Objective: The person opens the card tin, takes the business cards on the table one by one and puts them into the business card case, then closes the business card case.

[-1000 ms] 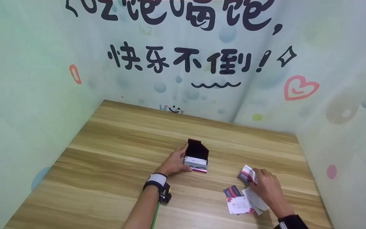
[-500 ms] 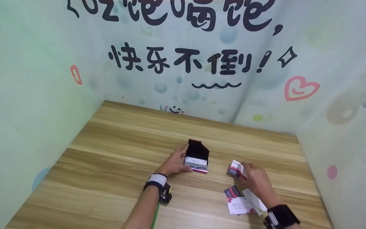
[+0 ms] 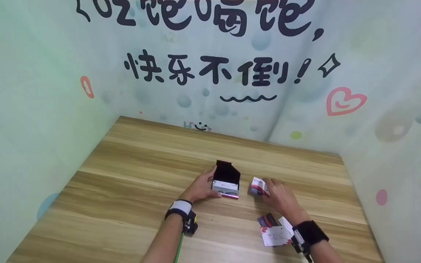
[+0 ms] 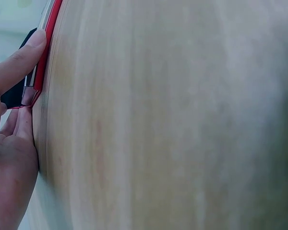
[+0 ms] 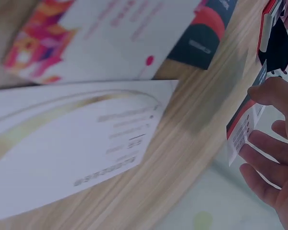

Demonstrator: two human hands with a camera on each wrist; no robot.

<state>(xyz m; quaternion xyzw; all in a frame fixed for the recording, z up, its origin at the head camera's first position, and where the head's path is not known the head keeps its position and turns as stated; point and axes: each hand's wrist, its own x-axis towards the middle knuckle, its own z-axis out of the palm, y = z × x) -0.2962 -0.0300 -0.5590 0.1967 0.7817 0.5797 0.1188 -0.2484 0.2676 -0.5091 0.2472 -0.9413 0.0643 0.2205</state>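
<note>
Right hand (image 3: pixel 281 197), fingers pinching a business card (image 3: pixel 258 186), has carried it leftward, now just beside the open card case (image 3: pixel 226 180). Left hand (image 3: pixel 199 187) still clasps the case's side; loose cards (image 3: pixel 274 230) remain on the table (image 3: pixel 122 190).

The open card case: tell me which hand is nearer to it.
Left. The left hand grips the open card case at its left side; the right hand is apart to its right, pinching a card.

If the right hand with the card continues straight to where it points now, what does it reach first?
Probably the open card case, steadied on the table by the left hand. The right hand points its card there across bare wood, though depth is unclear.
</note>
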